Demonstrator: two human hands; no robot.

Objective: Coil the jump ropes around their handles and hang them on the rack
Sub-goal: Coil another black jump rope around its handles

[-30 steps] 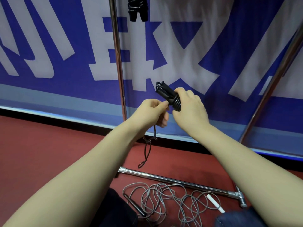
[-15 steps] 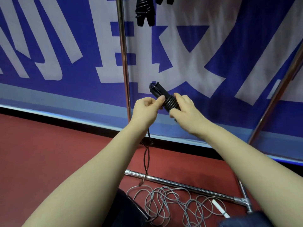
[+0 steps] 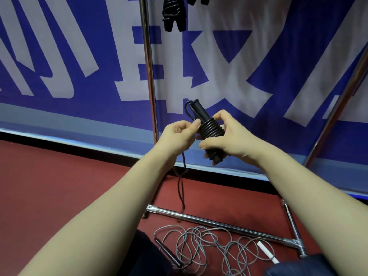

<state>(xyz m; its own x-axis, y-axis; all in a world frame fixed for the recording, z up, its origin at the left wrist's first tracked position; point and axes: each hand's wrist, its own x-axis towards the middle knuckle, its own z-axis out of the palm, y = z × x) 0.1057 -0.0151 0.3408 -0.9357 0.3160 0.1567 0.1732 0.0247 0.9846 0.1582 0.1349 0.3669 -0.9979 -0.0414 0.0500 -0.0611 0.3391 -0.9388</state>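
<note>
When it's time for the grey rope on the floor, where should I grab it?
Probably by its black handle, from above: it lies flat on the floor at the tangle's left edge, stiff, while the cord is loose loops.

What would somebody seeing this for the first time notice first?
Dead centre, the right hand grips a black jump rope coiled tightly round its handles, while the left hand pinches its loose tail, which dangles toward the red floor. Below, a grey jump rope lies in a loose tangle by the foot of the rack. At the top edge, a coiled black rope hangs before the blue and white banner.
</note>
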